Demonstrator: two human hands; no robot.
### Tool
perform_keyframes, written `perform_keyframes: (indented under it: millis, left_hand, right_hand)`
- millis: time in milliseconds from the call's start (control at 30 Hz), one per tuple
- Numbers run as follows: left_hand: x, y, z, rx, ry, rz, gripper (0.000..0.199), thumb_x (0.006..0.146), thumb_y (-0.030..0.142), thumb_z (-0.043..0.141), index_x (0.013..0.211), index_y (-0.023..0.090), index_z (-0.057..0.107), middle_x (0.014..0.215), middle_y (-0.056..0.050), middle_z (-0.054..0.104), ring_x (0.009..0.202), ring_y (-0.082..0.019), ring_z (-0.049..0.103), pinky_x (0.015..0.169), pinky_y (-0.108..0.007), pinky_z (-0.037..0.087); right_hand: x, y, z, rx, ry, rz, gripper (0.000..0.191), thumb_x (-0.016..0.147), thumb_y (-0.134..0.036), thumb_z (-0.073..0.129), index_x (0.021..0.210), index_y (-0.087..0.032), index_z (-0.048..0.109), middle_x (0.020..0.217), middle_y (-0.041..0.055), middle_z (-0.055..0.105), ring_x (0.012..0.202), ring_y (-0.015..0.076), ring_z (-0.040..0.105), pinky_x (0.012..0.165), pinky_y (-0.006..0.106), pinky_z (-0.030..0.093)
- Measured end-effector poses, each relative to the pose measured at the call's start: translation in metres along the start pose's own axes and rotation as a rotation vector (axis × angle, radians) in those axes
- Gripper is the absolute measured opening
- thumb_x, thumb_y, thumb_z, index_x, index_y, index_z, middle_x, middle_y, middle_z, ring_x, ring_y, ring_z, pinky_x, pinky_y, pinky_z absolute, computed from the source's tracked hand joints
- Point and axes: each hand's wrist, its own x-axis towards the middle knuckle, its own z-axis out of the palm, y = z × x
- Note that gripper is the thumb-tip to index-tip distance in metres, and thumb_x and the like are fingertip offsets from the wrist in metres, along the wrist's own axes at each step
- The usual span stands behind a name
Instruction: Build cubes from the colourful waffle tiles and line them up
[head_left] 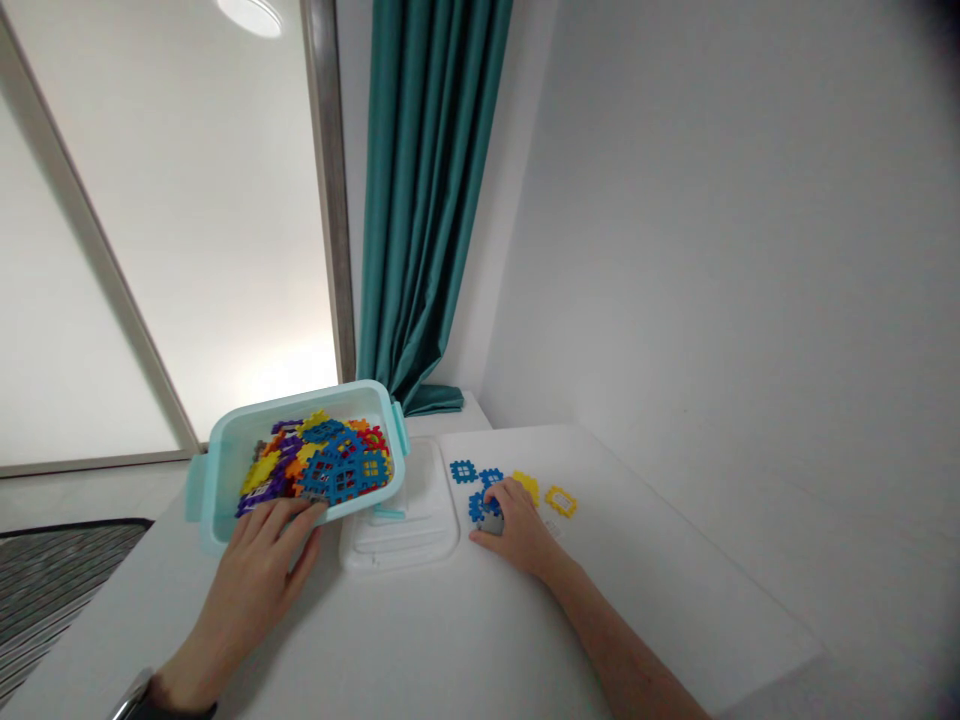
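My left hand (262,560) reaches over the near rim of a light teal plastic bin (300,405), its fingers stretched out and thumb apart; the fingertips are close to the interlocking plastic pieces (345,470) inside. These are blue, yellow, purple, orange and red. On the table to the right, my right hand (525,530) has thumb and index finger around a grey plastic piece (491,523). This touches or overlaps a blue piece (476,507). Two more blue pieces, one at the upper left (463,471), lie just beyond. A yellow piece (526,486) is partly behind the hand.
A translucent lid (405,550) lies flat between the bin and my right hand. Another yellow piece (561,501) is right of my right hand on the white table (435,640). A green curtain (427,200) hangs behind, with a wall (712,300) along the right.
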Motion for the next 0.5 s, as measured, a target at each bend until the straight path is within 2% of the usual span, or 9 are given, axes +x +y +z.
perform_keyframes:
  millis: [133, 267, 400, 500]
  left_hand:
    - [-0.001, -0.001, 0.001, 0.001, -0.01, -0.001, 0.021, 0.101, 0.024, 0.045, 0.111, 0.018, 0.061, 0.1, -0.01, 0.067, 0.092, -0.028, 0.061, 0.08, -0.04, 0.047]
    - [0.0, 0.0, 0.0, 0.001, -0.009, -0.005, 0.02, 0.101, 0.024, 0.044, 0.111, 0.018, 0.06, 0.1, -0.01, 0.065, 0.093, -0.027, 0.06, 0.08, -0.04, 0.047]
    - [0.001, 0.001, -0.001, -0.004, -0.025, 0.005, 0.02, 0.102, 0.023, 0.043, 0.112, 0.017, 0.059, 0.101, -0.01, 0.065, 0.093, -0.027, 0.06, 0.08, -0.04, 0.047]
    - [-0.001, 0.0, -0.001, -0.006, -0.033, -0.01, 0.02, 0.102, 0.024, 0.044, 0.113, 0.019, 0.059, 0.102, -0.01, 0.065, 0.093, -0.027, 0.06, 0.081, -0.04, 0.047]
  right_hand:
    - [0.002, -0.001, 0.0, 0.11, 0.066, -0.022, 0.027, 0.07, -0.022, 0.077, 0.087, -0.023, 0.056, 0.097, 0.0052, 0.059, 0.096, 0.0263, 0.055, 0.09, 0.042, 0.045]
    - [0.005, -0.002, -0.004, 0.255, 0.138, -0.005, 0.016, 0.074, -0.023, 0.07, 0.082, -0.023, 0.056, 0.09, 0.0033, 0.058, 0.089, 0.0236, 0.055, 0.086, 0.039, 0.046]
    - [0.009, -0.001, -0.009, 0.417, 0.208, 0.063, 0.01, 0.078, -0.028, 0.068, 0.082, -0.024, 0.06, 0.088, 0.0025, 0.059, 0.085, 0.0218, 0.055, 0.083, 0.039, 0.047]
    - [0.01, 0.0, -0.009, 0.561, 0.243, 0.145, 0.014, 0.077, -0.033, 0.072, 0.084, -0.023, 0.064, 0.085, 0.0017, 0.061, 0.081, 0.0207, 0.056, 0.08, 0.038, 0.048]
